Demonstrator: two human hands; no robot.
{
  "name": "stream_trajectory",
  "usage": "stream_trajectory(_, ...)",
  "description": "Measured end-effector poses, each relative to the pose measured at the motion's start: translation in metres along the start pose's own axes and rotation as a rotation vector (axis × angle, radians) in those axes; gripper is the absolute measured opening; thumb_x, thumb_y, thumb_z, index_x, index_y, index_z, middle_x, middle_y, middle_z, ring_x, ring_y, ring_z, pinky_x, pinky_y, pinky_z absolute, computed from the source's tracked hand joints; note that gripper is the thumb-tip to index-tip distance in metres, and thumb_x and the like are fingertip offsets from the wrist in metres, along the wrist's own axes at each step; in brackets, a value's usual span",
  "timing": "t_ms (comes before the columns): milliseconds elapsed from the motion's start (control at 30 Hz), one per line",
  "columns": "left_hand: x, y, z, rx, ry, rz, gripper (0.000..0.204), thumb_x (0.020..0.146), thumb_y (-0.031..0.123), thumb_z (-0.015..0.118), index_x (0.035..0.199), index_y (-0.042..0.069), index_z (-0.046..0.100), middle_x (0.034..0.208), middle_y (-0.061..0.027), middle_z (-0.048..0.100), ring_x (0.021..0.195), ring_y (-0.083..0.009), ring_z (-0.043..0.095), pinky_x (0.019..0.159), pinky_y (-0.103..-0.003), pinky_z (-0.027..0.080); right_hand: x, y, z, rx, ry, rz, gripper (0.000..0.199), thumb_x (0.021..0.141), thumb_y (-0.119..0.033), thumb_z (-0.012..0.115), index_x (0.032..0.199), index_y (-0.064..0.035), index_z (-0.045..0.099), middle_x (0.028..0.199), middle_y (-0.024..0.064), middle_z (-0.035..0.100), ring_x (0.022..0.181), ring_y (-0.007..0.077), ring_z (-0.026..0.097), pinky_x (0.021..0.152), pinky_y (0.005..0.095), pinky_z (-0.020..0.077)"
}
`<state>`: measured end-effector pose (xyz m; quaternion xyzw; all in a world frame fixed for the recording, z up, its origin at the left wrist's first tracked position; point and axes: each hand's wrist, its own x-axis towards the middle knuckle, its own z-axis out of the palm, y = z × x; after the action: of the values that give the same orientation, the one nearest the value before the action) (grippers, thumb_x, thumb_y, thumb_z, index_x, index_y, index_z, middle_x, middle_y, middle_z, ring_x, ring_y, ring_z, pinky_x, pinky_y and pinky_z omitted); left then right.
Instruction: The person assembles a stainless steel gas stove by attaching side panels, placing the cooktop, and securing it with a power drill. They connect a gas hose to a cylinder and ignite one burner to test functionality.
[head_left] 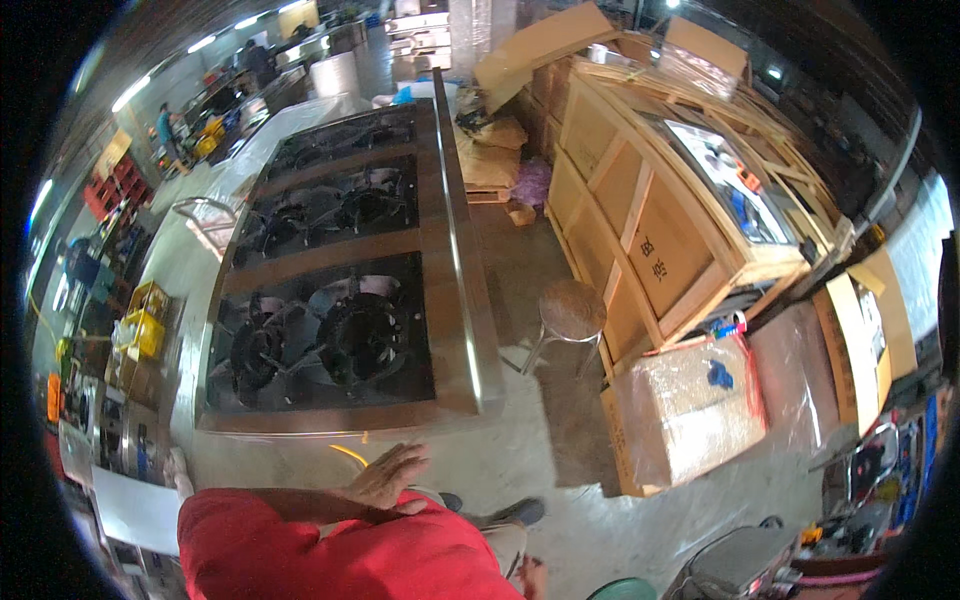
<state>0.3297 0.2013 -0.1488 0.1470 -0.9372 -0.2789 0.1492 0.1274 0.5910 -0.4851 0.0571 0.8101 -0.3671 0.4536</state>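
Note:
My left hand [388,480] is held in front of my red shirt, its forearm crossing from the left. Its fingers are stretched out and nothing shows in it. My right hand [533,577] hangs low at the bottom edge, small and partly cut off, so its fingers cannot be made out. Ahead of me stands a long steel gas stove [330,418] with several black burners in rows. The left hand is nearest to its front edge, apart from it. A yellow hose or cable [348,455] lies on the floor below that edge.
To the right of the stove are a round stool [573,310], a large wooden crate [640,230] and a plastic-wrapped box [690,410]. Yellow bins [143,333] line the left side. A chair-like grey object [735,565] stands at lower right. Other people [168,130] are far off at left.

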Motion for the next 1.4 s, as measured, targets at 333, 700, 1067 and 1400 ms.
stream_trajectory(333,0.094,0.059,0.064,-0.009,0.118,-0.758,0.037,0.093,0.021,0.061,0.128,0.008,0.057,0.114,-0.0212,0.065,0.108,-0.0408,0.061,0.092,-0.047,0.049,0.235,-0.29,-0.145,-0.872,-0.125,-0.566,0.054,0.091,-0.046,0.061,0.119,-0.0002,0.064,0.105,0.0259,0.069,0.097,0.042,0.068,0.081,0.049,0.0536)
stream_trajectory(700,-0.056,0.048,0.194,-0.324,1.853,-1.521,0.034,0.101,0.032,0.053,0.112,0.002,0.065,0.098,-0.0062,0.068,0.088,-0.0172,0.062,0.075,-0.032,0.05,0.415,-0.488,-0.091,-1.17,-0.585,-1.12,0.034,0.092,-0.041,0.062,0.111,-0.0141,0.07,0.109,0.0189,0.069,0.092,0.0406,0.066,0.082,0.0515,0.0524)
stream_trajectory(1067,0.032,0.01,-0.103,0.542,1.729,-1.491,0.042,0.104,0.041,0.046,0.104,0.002,0.062,0.087,-0.004,0.058,0.081,-0.0135,0.052,0.074,-0.027,0.041,0.42,-0.715,0.028,-0.947,-0.735,-0.932,0.034,0.094,-0.035,0.06,0.102,-0.0038,0.071,0.082,0.0184,0.07,0.078,0.029,0.069,0.07,0.0429,0.0547)
stream_trajectory(1400,0.293,-0.147,-0.245,0.2,1.222,-1.385,0.055,0.104,0.047,0.041,0.124,-0.002,0.054,0.105,-0.0159,0.065,0.106,-0.0233,0.06,0.097,-0.036,0.042,0.49,-0.88,0.199,-0.114,-1.105,-0.282,0.035,0.101,-0.037,0.05,0.108,-0.0059,0.064,0.081,0.0055,0.065,0.079,0.0176,0.065,0.069,0.0338,0.053)
